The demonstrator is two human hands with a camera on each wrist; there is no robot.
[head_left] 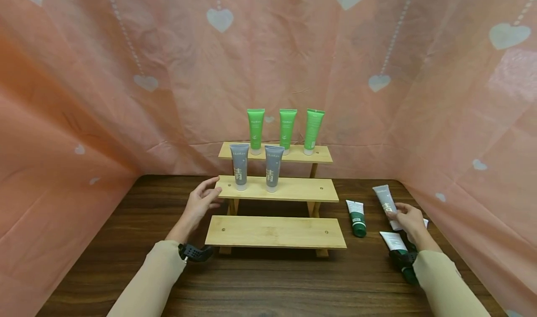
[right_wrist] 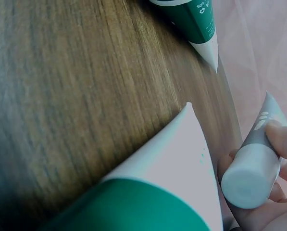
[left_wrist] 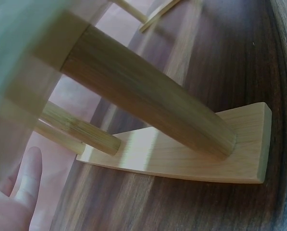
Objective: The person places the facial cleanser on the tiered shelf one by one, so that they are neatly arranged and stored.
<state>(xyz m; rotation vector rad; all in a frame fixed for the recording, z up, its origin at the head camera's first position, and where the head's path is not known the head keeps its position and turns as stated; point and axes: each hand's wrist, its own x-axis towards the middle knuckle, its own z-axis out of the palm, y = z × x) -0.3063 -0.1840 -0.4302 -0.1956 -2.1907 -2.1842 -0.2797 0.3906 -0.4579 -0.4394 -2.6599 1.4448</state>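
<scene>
My right hand (head_left: 411, 221) pinches a grey squeeze tube (head_left: 387, 204) between thumb and fingers, at the right of the table. In the right wrist view its white cap (right_wrist: 249, 180) faces the camera. Below that hand lies a white-and-green tube (head_left: 393, 241), partly covered by the wrist; another white-and-green tube (head_left: 357, 218) lies to the left. My left hand (head_left: 200, 204) is at the left end of the wooden three-step rack's middle shelf (head_left: 293, 189), fingers extended by its edge. Two grey tubes (head_left: 239, 165) (head_left: 273, 167) stand on that shelf, caps down.
Three green tubes (head_left: 256, 129) (head_left: 287, 129) (head_left: 313, 130) stand on the top shelf (head_left: 323, 155). The bottom shelf (head_left: 274, 231) is bare wood. A dark wooden table (head_left: 260, 284) carries the rack, and pink curtains (head_left: 268, 65) surround it at the back and sides.
</scene>
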